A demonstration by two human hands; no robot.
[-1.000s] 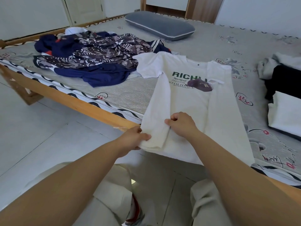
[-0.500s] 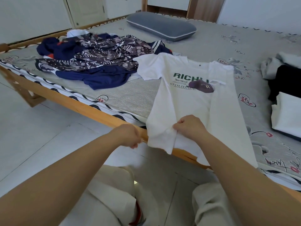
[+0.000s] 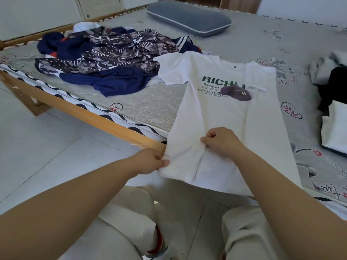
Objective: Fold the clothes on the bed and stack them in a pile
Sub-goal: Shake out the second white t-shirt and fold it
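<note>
A white T-shirt (image 3: 216,113) with green lettering and a purple cap print lies face up on the bed, its hem hanging over the near edge. Its right side is folded in over the front. My left hand (image 3: 148,161) pinches the hem's left corner. My right hand (image 3: 221,141) grips a bunch of the cloth near the hem's middle. A heap of unfolded clothes (image 3: 105,59), navy and patterned, lies to the left. At the right edge sit folded white (image 3: 336,126) and black (image 3: 334,85) garments.
The bed (image 3: 150,107) has a grey printed mat and a wooden frame (image 3: 78,113) along the near side. A grey pillow (image 3: 187,17) lies at the far end. White floor tiles spread to the left, and my knees show below.
The shirt's hem slid up onto the bed edge, then back down over it. My left hand let go of the left corner briefly and now pinches it again.
</note>
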